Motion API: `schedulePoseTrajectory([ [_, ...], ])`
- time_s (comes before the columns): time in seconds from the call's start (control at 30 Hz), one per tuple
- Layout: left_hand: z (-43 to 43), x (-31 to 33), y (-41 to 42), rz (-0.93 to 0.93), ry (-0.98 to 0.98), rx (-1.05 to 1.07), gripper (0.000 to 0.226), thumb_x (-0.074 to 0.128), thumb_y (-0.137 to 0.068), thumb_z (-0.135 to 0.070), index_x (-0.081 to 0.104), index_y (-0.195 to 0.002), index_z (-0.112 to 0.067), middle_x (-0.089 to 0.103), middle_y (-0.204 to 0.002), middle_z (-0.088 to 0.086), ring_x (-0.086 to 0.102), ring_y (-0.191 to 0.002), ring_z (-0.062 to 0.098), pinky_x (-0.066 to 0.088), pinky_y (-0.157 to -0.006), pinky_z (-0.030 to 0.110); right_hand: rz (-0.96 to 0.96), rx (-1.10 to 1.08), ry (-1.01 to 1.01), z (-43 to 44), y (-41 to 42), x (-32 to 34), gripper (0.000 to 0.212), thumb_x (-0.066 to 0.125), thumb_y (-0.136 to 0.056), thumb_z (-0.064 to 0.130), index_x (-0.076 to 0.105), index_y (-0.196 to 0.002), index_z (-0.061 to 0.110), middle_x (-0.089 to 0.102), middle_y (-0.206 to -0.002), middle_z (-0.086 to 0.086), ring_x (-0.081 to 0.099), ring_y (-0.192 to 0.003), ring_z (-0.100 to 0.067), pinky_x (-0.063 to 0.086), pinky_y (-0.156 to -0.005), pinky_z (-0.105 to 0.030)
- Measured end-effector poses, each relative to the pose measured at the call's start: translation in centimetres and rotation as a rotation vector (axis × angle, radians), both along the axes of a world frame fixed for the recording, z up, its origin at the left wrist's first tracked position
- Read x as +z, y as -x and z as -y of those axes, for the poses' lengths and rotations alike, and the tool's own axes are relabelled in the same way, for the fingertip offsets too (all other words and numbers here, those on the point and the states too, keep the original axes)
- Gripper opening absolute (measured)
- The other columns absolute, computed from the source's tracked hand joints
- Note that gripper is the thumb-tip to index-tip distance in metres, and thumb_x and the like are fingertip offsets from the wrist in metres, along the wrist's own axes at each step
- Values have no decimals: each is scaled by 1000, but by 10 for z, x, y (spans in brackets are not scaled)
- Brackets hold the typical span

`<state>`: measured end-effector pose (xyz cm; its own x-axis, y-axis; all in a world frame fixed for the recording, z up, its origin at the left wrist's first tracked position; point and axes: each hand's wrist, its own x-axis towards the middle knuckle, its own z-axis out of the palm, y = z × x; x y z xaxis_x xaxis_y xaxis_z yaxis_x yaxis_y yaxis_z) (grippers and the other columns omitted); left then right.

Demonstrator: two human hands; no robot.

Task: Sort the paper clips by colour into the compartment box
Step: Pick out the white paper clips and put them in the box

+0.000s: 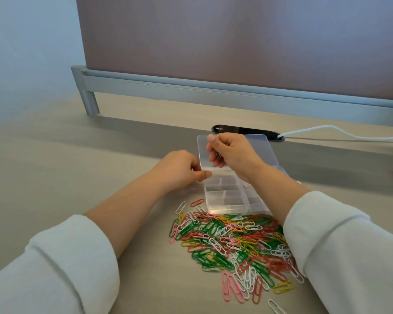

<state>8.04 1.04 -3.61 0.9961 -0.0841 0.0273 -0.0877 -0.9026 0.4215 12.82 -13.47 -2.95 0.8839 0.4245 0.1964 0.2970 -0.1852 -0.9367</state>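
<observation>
Right hand [233, 155] fingers curled, gripping raised lid [258, 142]; left hand [179, 171] fingers pinching compartment box [225, 201] rim; paper clips [232, 242] heaped on surface [77, 168].

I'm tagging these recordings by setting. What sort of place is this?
Most likely an office desk: a partition screen on a metal rail stands along its far edge, a cable port with a white cable running out is set into its top, and coloured paper clips lie beside a compartment box.
</observation>
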Motion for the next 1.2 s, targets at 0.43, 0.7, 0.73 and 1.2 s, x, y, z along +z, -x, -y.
schedulePoseTrajectory([
  [0.43,2,7,1,-113,-27,-8,45,49,-87,-52,60,-52,-27,42,-45,-2,40,-46,10,29,-49,24,-7,41,43,-1,3,-2,16,44,-97,12,58,-92,17,64,-60,2,66,-59,-9,55,-60,-19],
  [0.7,4,8,3,-181,-46,6,49,46,-88,-54,62,-54,-24,42,-48,-2,41,-48,11,31,-52,26,-79,77,-26,0,6,1,22,39,-99,21,59,-91,18,67,-65,0,68,-63,-9,54,-62,-20],
  [0.73,4,9,3,-182,-48,9,49,45,-88,-54,62,-53,-24,41,-47,-2,41,-47,11,30,-51,26,-105,93,-46,0,7,2,28,33,-101,26,60,-94,19,67,-68,-3,68,-65,-11,54,-64,-22],
  [1.2,6,11,4,-210,-47,7,51,44,-90,-51,60,-50,-23,41,-47,-2,41,-49,10,29,-52,24,-133,166,-41,4,7,5,33,26,-95,2,37,-120,20,70,-99,-6,70,-84,-20,54,-80,-23],
])
